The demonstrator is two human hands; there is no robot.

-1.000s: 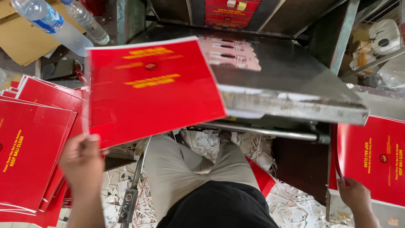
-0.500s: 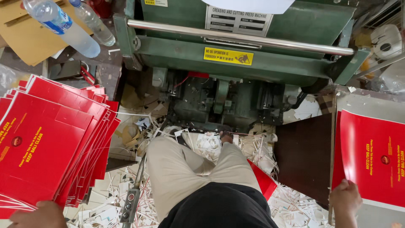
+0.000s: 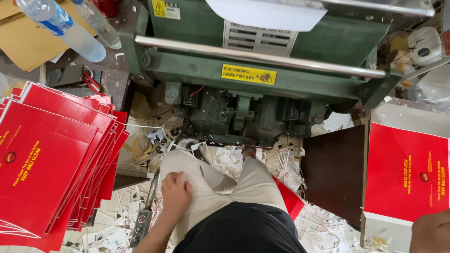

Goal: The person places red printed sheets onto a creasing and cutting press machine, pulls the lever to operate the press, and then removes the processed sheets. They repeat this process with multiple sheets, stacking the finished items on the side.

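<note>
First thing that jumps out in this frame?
The fanned stack of red sheets at left, and one more red sheet on the stand at right, by the right hand. Between them sits the green press, with white paper scraps littering the floor under it. The left hand rests on the person's thigh.

Your left hand (image 3: pixel 176 193) rests empty on your left thigh, fingers loosely curled, beside the fanned stack of red printed sheets (image 3: pixel 51 159). Those sheets are glossy red with yellow lettering and a small round emblem; they lie flat and overlap in a staggered spread, edges stepping out toward your leg. Your right hand (image 3: pixel 431 232) shows only partly at the lower right corner, at the bottom edge of a single red sheet (image 3: pixel 405 173), which lies flat with a white strip along its lower edge.
</note>
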